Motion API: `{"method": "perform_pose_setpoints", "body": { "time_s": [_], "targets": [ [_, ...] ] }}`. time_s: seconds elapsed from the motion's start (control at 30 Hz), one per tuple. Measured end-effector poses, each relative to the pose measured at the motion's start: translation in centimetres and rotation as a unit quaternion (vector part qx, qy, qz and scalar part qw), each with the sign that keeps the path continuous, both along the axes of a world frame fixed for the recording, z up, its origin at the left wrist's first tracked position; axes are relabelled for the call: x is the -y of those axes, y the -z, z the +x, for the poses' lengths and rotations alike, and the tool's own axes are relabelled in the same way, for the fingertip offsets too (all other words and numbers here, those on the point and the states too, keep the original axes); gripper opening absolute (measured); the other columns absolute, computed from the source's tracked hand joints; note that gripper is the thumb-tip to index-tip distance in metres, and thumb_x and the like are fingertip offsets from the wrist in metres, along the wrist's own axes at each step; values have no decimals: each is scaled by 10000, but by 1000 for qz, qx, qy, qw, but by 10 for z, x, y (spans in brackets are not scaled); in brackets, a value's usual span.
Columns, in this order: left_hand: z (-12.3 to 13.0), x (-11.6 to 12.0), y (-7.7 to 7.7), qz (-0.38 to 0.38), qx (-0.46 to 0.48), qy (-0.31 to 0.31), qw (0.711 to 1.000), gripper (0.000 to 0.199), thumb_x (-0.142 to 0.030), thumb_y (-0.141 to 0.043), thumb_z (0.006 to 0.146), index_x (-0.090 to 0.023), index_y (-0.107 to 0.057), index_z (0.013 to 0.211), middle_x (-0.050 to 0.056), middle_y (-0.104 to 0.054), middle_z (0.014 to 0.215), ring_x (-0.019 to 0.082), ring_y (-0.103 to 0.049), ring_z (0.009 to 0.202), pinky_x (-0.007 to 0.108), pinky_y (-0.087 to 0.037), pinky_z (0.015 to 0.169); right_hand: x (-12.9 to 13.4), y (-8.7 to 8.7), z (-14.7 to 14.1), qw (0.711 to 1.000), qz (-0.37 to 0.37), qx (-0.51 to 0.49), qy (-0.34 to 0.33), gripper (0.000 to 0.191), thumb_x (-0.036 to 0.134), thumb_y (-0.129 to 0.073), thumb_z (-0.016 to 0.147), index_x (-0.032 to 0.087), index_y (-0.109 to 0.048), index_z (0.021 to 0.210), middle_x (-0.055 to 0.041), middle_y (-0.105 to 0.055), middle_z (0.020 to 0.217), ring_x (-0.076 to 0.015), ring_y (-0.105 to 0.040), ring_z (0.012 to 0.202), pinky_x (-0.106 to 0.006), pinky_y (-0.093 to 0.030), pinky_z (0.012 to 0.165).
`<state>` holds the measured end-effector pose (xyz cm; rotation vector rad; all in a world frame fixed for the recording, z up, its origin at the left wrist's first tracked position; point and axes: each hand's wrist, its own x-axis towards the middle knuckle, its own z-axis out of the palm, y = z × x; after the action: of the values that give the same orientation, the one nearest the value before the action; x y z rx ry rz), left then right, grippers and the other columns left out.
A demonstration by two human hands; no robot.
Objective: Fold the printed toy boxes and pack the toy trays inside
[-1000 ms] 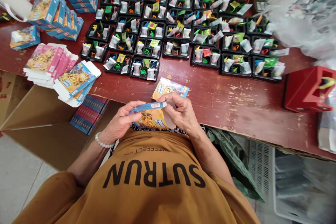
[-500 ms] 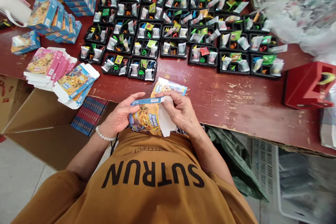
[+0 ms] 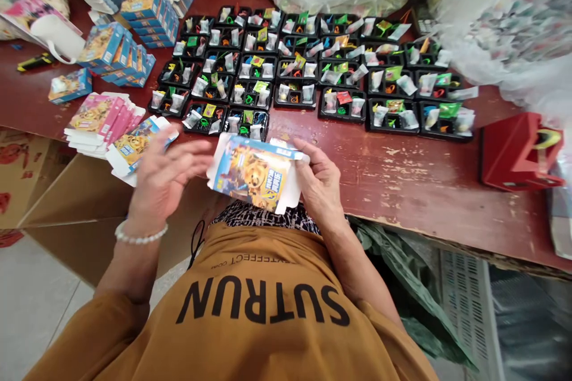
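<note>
A blue and yellow printed carton (image 3: 252,172) with white end flaps sticking out is gripped at its right end by my right hand (image 3: 319,181). My left hand (image 3: 167,175) is off the carton, to its left, with fingers spread and slightly blurred; it holds nothing. Behind that hand lie flat blue cartons (image 3: 134,143), partly covered by it. Beyond the carton, rows of black trays (image 3: 297,98) hold small white packets, coloured sachets and little plastic pieces.
Filled blue boxes (image 3: 105,47) are stacked at the left, near pink flat cartons (image 3: 96,116). A red tape dispenser (image 3: 513,152) stands at the right. A plastic bag of packets (image 3: 531,24) lies behind it. An open cardboard box (image 3: 80,208) sits below the table edge.
My left hand has let go of the carton and moved left, its fingers opening. My right hand keeps hold of the carton, whose printed face has turned upward. The view has shifted slightly.
</note>
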<state>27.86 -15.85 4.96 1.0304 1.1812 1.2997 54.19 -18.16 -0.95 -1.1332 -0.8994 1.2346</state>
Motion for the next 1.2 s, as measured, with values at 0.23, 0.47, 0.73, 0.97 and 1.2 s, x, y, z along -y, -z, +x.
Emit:
{"method": "perform_pose_setpoints", "body": {
  "time_s": [0.23, 0.47, 0.73, 0.97, 1.2],
  "targets": [
    [7, 38, 15, 44, -14, 78, 996, 585, -339, -942, 679, -235, -754, 1223, 93, -789, 1174, 300, -742, 1138, 456, -602, 1060, -9, 17, -14, 996, 79, -1, 26, 507, 329, -761, 899, 274, -533, 1349, -73, -711, 1217, -180, -702, 1047, -321, -640, 843],
    [49, 7, 41, -105, 196, 228, 948, 951, -578, -906, 557, -202, -655, 1394, 159, -755, 1299, 472, -670, 1287, 595, -604, 1031, 19, 12, -30, 960, 130, 190, -157, 281, 212, -599, 975, 275, -611, 1249, -79, -706, 1243, -163, -684, 844, -333, -619, 722],
    [37, 8, 43, -126, 172, 333, 919, 667, -333, -905, 697, -204, -726, 1326, 143, -803, 1177, 386, -760, 1129, 518, -646, 960, -5, -33, 8, 925, 211, 279, -146, 600, 405, -815, 905, 362, -576, 1453, -107, -479, 1555, -256, -641, 1187, -452, -623, 918],
    [50, 10, 50, -84, 9, 204, 975, 352, -363, -934, 740, -189, -823, 1024, 81, -829, 992, 246, -777, 859, 408, -657, 856, -16, -17, -9, 969, 148, 133, -146, 295, 445, -831, 886, 233, -630, 848, 27, -621, 798, -125, -563, 687, -266, -501, 617],
    [46, 9, 54, -97, 39, 163, 981, 507, -414, -924, 772, -180, -729, 1178, 91, -818, 1071, 228, -778, 866, 333, -648, 770, -7, 4, -10, 977, 91, 180, -62, 287, 429, -815, 881, 243, -676, 1049, 5, -687, 859, -134, -593, 663, -283, -518, 606]
  ]
}}
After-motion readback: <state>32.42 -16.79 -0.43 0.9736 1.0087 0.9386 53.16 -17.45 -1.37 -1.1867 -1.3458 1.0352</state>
